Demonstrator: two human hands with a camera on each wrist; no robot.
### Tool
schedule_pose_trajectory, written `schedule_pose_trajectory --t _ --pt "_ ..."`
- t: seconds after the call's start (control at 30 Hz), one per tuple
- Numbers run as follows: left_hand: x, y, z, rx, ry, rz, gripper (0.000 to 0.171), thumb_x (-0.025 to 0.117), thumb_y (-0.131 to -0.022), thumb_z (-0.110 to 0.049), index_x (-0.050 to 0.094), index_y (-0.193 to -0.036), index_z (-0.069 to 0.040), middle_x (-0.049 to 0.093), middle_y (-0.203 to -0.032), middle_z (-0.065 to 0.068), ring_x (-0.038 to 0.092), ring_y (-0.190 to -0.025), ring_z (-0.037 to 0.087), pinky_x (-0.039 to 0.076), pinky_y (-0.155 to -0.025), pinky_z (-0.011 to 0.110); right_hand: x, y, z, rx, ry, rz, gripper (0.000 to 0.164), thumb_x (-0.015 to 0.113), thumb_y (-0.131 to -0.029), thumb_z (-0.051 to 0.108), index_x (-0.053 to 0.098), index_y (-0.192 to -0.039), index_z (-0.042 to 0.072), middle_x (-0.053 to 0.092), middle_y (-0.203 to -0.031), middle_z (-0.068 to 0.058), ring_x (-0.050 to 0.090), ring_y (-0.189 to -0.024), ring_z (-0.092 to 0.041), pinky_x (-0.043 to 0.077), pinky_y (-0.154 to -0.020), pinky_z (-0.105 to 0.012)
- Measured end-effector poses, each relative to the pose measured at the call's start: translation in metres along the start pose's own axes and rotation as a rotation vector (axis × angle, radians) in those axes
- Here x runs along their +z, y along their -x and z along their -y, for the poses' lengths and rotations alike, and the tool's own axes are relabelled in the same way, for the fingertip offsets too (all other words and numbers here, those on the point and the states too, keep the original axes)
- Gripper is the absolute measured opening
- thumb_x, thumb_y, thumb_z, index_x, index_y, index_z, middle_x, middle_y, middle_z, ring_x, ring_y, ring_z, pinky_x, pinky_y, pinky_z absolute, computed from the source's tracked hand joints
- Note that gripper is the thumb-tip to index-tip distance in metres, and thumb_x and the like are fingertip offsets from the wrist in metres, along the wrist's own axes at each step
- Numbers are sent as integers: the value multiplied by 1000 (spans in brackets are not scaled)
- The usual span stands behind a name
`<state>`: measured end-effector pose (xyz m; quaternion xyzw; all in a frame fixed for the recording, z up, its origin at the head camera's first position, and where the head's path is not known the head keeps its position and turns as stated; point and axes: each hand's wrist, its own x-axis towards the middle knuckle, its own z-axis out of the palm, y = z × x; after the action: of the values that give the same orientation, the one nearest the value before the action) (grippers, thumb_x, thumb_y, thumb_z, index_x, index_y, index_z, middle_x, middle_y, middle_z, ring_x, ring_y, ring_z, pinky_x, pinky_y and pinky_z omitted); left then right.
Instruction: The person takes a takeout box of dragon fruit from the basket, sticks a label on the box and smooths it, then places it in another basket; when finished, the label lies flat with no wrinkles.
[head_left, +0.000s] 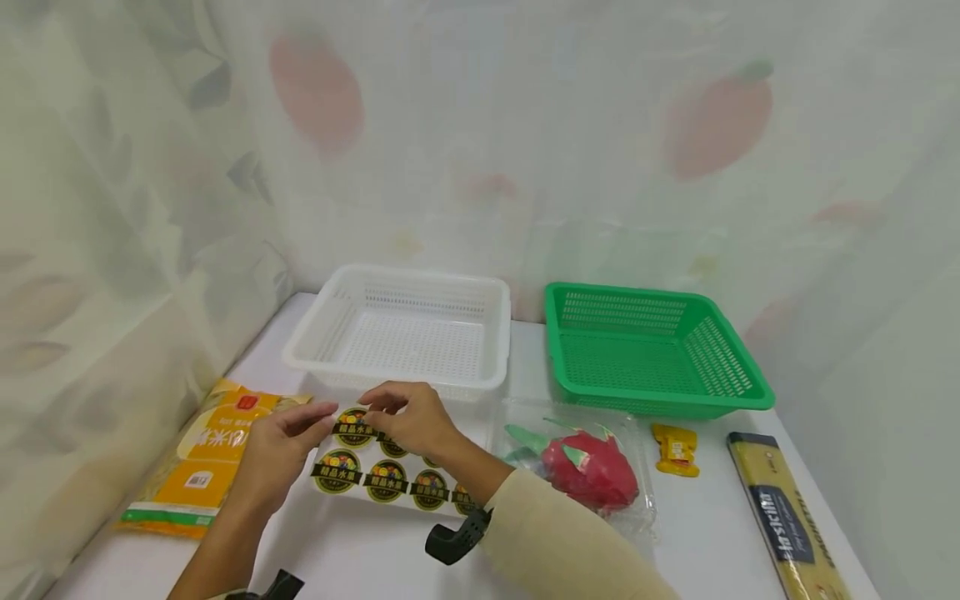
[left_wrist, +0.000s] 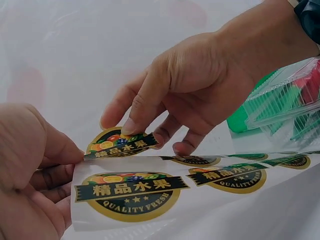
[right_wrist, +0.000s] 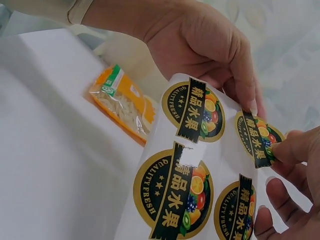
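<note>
My left hand (head_left: 273,458) grips the left edge of a white sheet of stickers (head_left: 362,456). The stickers are round, black and gold, with a fruit picture and a banner. Over the sheet's upper left corner, my right hand (head_left: 416,423) pinches one fruit sticker (left_wrist: 120,145) between thumb and fingers. In the right wrist view that sticker (right_wrist: 256,140) lies along the sheet's far edge, with the left thumb at its other end. Whether it is partly lifted from the backing I cannot tell. The sheet is raised and bent slightly.
Behind the hands stand a white basket (head_left: 495,358) and a green basket (head_left: 558,358). A clear plastic box (head_left: 645,500) with a dragon fruit (head_left: 588,468) sits right of the sheet. Farther right lie a small yellow packet (head_left: 676,450) and a pasta pack (head_left: 783,517); an orange bag (head_left: 210,450) lies left.
</note>
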<state>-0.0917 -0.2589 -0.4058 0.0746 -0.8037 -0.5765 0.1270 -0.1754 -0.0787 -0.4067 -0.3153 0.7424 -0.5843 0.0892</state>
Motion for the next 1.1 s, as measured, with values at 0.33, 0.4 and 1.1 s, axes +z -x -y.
schedule_pose_trajectory --t 0.33,0.4,1.1 --pt "0 -5 0 -65 -23 -5 35 63 -95 -11 61 -125 6 59 -123 22 60 -93 8 47 -78 14 -8 0 -1 -23 2 -26 17 71 -86 6 75 -101 14 67 -82 8 60 -74 -9 49 -59 -23" --pt "0 -6 2 -74 -34 -13 35 63 -95 -11 61 -126 6 59 -123 22 59 -93 8 47 -78 14 -9 0 -1 -29 1 -24 16 71 -87 7 75 -102 13 67 -82 8 60 -74 -9 49 -59 -23" --pt "-7 -14 52 -217 -132 -122 28 63 -91 -5 65 -115 8 61 -110 21 53 -87 25 47 -65 15 -25 11 5 16 1 -7 19 70 -89 12 73 -105 22 67 -85 9 60 -74 -12 44 -52 -24"
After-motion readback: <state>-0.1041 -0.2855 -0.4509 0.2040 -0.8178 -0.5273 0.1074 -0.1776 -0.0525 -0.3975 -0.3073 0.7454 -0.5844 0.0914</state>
